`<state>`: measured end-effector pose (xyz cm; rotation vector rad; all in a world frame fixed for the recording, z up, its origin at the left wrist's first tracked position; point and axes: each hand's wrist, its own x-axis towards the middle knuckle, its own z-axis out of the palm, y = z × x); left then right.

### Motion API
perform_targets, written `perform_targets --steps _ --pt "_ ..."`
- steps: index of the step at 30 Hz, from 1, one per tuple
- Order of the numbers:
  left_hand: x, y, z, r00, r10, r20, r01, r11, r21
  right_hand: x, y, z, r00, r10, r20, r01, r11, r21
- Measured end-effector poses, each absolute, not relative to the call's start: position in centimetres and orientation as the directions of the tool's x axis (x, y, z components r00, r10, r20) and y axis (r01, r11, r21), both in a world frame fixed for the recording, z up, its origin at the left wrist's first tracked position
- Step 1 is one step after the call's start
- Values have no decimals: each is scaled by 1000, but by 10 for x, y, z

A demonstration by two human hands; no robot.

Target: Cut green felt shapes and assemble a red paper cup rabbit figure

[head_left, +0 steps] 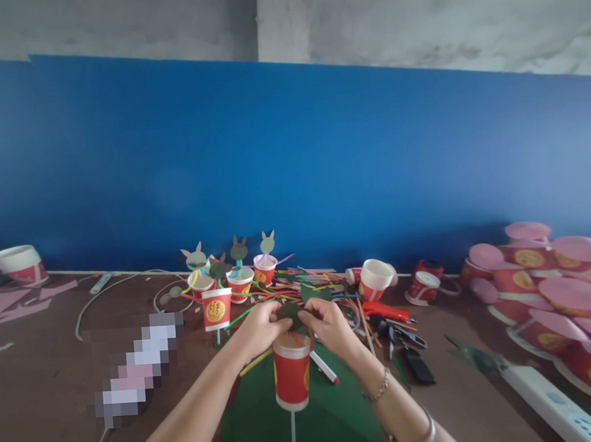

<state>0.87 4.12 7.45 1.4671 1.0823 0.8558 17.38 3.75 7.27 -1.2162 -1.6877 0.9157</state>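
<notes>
Thin white stick [293, 438] up closest, poking out below a red-and-white paper cup [291, 376]; left hand [263, 328] and right hand [328, 322] are both pinching a roundish dark green paper piece [290, 313] just above the rim.

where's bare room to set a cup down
Bare table: left, nearer than the pink paper; right, between the black fob and white power strip. Crowded: sticks and cups near the blue panel; pink-topped cups far right.
</notes>
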Motion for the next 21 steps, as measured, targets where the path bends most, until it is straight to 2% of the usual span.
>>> perform_targets --steps 13,21 --pt "2 48 69 322 947 5 92 -36 995 177 42 72 -186 949 256 359 308 -881" --pt "2 50 70 349 937 16 14 -22 1000 177 38 79 -187 958 218 373 275 -886"
